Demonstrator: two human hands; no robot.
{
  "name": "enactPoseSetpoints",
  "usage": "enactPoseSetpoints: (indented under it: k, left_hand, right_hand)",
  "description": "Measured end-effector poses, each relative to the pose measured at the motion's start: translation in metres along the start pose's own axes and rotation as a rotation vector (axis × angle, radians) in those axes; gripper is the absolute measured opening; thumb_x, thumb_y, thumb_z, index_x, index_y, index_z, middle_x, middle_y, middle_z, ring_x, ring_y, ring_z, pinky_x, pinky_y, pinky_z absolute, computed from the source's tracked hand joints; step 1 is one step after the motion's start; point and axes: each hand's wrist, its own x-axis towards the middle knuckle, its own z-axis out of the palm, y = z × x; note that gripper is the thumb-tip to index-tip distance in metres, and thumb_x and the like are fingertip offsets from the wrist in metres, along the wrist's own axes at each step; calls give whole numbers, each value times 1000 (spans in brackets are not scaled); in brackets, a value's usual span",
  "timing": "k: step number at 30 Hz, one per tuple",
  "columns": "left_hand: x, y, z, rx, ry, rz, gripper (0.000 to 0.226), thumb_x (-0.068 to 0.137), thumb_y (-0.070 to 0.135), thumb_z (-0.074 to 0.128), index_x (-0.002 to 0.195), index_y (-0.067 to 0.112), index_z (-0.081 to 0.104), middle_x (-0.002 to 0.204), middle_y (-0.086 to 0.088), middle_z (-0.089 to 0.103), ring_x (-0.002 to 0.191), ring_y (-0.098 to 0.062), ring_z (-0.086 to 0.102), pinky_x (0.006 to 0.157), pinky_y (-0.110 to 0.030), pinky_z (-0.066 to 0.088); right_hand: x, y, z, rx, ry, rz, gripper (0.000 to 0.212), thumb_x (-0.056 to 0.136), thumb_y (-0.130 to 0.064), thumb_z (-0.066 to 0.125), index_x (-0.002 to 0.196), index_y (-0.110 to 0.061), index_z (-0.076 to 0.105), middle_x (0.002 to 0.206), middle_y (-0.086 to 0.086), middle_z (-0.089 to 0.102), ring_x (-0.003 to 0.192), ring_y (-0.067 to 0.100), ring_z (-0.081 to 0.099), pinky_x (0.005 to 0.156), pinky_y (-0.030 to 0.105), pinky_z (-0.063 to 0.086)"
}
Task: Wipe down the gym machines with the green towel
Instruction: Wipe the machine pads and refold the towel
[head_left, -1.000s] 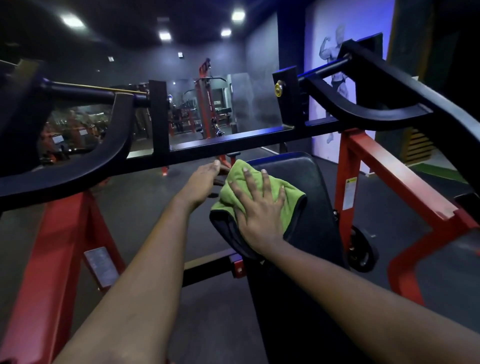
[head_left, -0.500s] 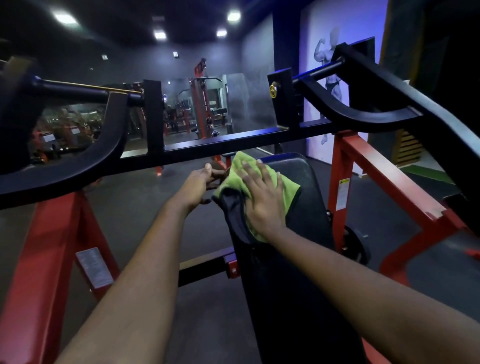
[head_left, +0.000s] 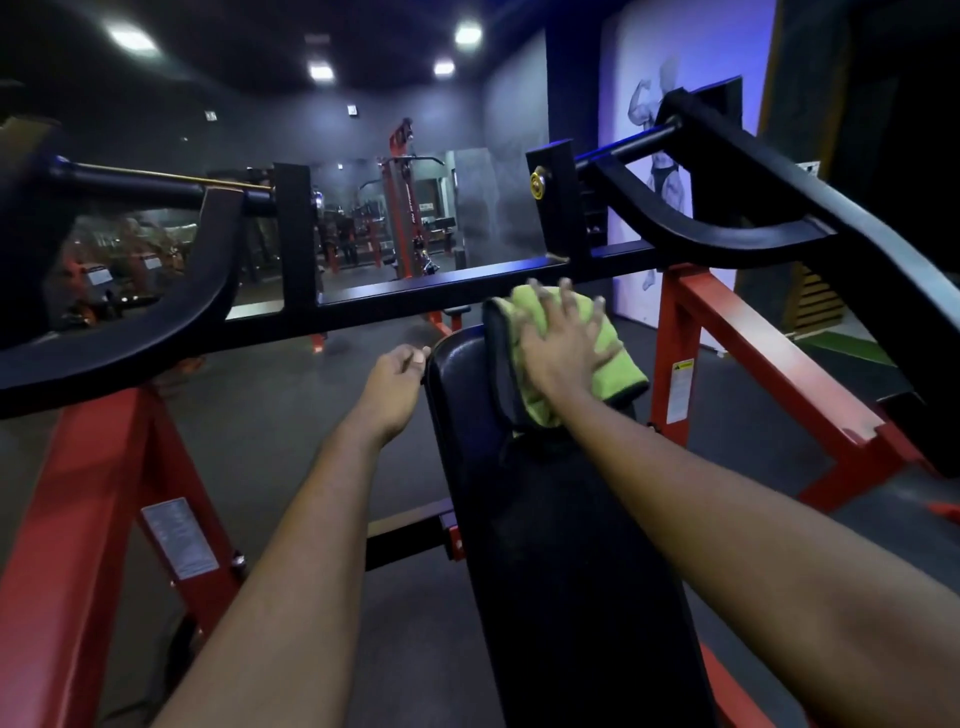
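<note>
Pressing down on the green towel (head_left: 617, 347) with the right hand (head_left: 563, 348), flat and spread wide, not curled round it. Keeping the towel folded thick and high up on the black pad (head_left: 561, 545), near its top end. Good for pushing hard and rubbing a big patch in one go.

Resting the left hand (head_left: 395, 376) at the pad's left edge, fingers bent in and touching the side. Too hard to tell if gripping there or only leaning. Most likely steadying the body, or the pad, while rubbing.

Looks like wiping the top part of the pad right now, with lots of pad lower down not yet under the towel.

Not much room up top. Pushing further away means bumping into the black crossbar (head_left: 415, 301) just past the pad's end. Reaching out to the pad's right edge with the towel, near the red post (head_left: 667, 322) on that side. Plenty of long, bare pad toward the body, so best to pull the towel back down that way. Open floor (head_left: 270, 415) to the left of the pad, under the left arm.
</note>
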Motion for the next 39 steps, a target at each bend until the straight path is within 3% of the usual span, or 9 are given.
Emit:
enactPoseSetpoints:
  k: [3,10,16,21,25,30,32,36,39]
  left_hand:
    - [1,-1,5,7,88,28,25,105,21,51,83,14,59,83,-1,65,79,-13,58,81,-37,50]
    - [-4,0,19,147,221,34,21,96,30,62,78,25,53,83,6,68,78,-14,63,72,-33,47]
    - [-12,4,24,290,185,-23,18,103,32,52,108,15,50,101,-3,65,96,-28,60,76,-30,36]
    - [-26,4,34,253,93,-31,51,107,33,44,155,35,26,136,-6,60,129,-30,52,97,-28,35]
    - [-30,9,42,220,106,-76,49,109,30,39,156,36,28,147,-11,51,136,-33,45,100,-27,31]
    - [-27,8,42,235,133,-123,46,107,35,39,152,43,31,135,-17,57,115,-33,57,105,-42,46]
    - [-25,10,42,253,122,-144,45,107,37,39,150,45,30,130,-18,59,106,-33,60,94,-49,55]
    - [-25,14,38,299,82,-180,43,108,38,37,149,44,29,109,-7,57,75,-20,56,62,-36,56]
    - [-22,16,33,353,51,-177,38,107,39,37,144,44,30,114,-11,54,75,-20,53,64,-38,57]
  right_hand:
    - [-11,3,9,-220,-62,-249,67,90,-82,37,150,-54,33,166,-10,22,156,32,0,110,77,-1]
    - [9,33,-5,-204,59,-255,46,99,-59,42,140,-39,48,150,-10,45,144,26,31,106,66,31]
    - [-2,41,-1,-120,167,-87,47,97,-54,45,141,-40,44,154,-9,41,144,29,32,107,63,34]
    - [-17,60,-3,-81,202,25,53,95,-50,44,147,-38,38,159,-5,35,142,31,35,103,63,39]
    - [-43,87,-5,-73,188,75,53,98,-46,46,149,-38,35,161,-2,33,144,33,34,101,61,42]
    - [-89,123,-3,-107,194,109,53,99,-43,49,150,-36,36,160,0,35,136,32,41,96,58,44]
    - [-105,136,-2,-123,193,121,53,99,-43,50,150,-36,37,160,0,35,134,32,42,94,57,45]
    - [-141,159,-2,-135,197,143,53,100,-40,54,150,-34,40,160,0,35,133,33,42,94,56,44]
    - [-165,171,-7,-97,181,149,49,100,-36,55,148,-33,42,159,-1,37,132,32,43,93,54,44]
